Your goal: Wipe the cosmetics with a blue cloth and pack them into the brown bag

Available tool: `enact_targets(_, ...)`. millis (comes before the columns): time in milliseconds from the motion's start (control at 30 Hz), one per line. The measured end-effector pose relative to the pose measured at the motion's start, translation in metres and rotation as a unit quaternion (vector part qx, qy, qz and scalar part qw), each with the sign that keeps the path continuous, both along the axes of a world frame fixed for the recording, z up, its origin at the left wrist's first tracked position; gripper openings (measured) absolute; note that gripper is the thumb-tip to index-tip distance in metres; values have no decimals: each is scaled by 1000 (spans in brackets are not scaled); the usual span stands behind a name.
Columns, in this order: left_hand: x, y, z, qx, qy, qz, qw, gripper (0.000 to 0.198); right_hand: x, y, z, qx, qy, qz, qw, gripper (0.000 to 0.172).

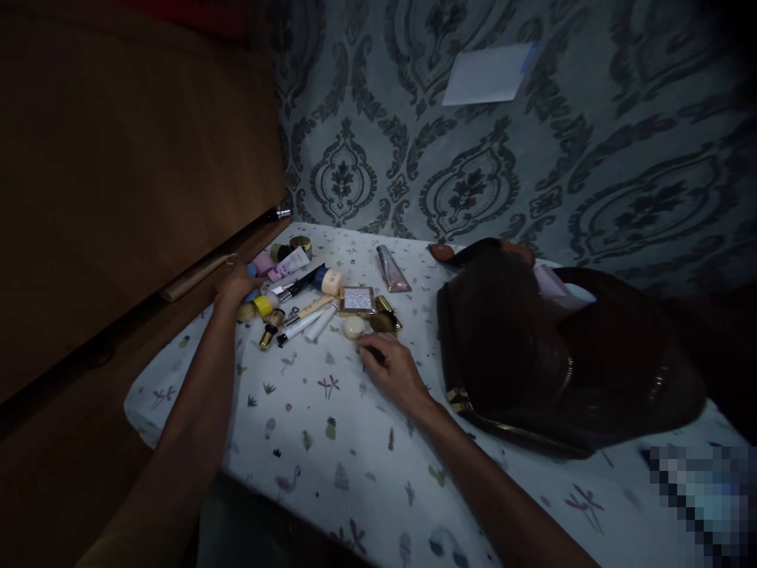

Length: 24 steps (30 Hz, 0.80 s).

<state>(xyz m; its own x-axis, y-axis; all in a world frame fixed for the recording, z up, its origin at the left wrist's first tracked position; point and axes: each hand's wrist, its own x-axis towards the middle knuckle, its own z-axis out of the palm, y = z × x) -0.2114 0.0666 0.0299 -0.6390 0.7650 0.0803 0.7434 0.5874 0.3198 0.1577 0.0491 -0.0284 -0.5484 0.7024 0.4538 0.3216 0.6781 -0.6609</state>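
A cluster of cosmetics lies on the patterned white tablecloth. At its left edge, my left hand rests against a small blue item, fingers reaching over it; some fingertips are hidden. Close by are a yellow-banded container, a pink-and-white tube and a small gold-and-dark bottle. My right hand lies loosely curved at the cluster's right front, with nothing visible in it. Its fingers are beside a round cream jar and a brown round item. Behind them sits a glittery square compact.
A large dark brown bag stands on the right, with pale material in its opening. A tube lies apart toward the wall. Left of the table is a wooden panel. A blurred-out rectangle lies bottom right.
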Motion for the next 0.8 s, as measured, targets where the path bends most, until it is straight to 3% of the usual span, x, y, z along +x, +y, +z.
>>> enact_targets(133, -13, 0, 3, 31, -51, -25, 998, 64, 0, 0, 0, 14, -9, 15, 1000, 19)
enact_targets(300, -12, -3, 13, 74, -100, -105, 987, 50, 1, 1, -1, 11, -6, 17, 1000, 18)
enact_targets(500, 13, 2, 26, 85, -85, -234, 965, 54, 0, 2, -3, 15, -2, 15, 1000, 18)
enact_targets(633, 32, 4, 33, 80, -14, -300, 950, 49, 1, 1, -1, 14, -15, 20, 1000, 19)
enact_targets(800, 85, 7, 31, 60, 57, -433, 897, 40, 0, 1, -1, 27, -65, 30, 997, 29)
